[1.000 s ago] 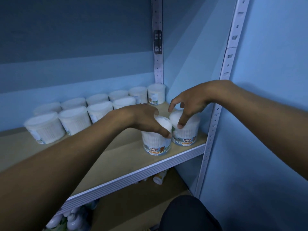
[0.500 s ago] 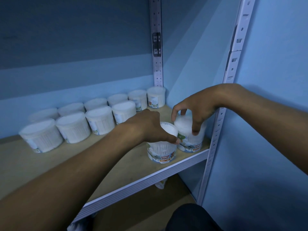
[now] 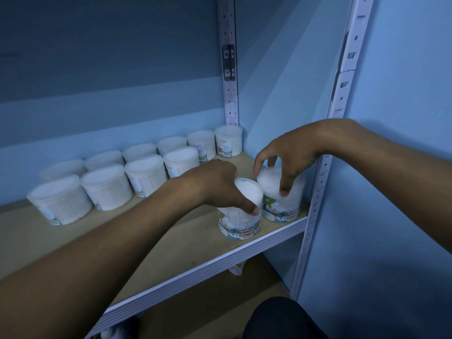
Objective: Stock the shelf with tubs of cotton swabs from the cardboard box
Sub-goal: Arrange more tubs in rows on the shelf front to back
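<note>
Two clear tubs of cotton swabs stand upright at the front right corner of the wooden shelf (image 3: 186, 243). My left hand (image 3: 220, 184) grips the nearer tub (image 3: 241, 223) from above, thumb on its front rim. My right hand (image 3: 291, 157) holds the other tub (image 3: 285, 204) by its lid, thumb on the front and fingers spread over the top. The two tubs stand side by side, almost touching. Several more tubs (image 3: 144, 172) stand in two rows along the back of the shelf. The cardboard box is not in view.
White slotted uprights (image 3: 320, 192) frame the shelf at the right front and at the back corner (image 3: 230, 94). Blue walls close in behind and on the right. A lower shelf (image 3: 215, 287) holds more white items. A dark knee (image 3: 281, 319) shows at the bottom.
Both hands and the two tubs keep almost the same places on the shelf. My right fingers have spread a little over the lid. The camera has shifted slightly.
</note>
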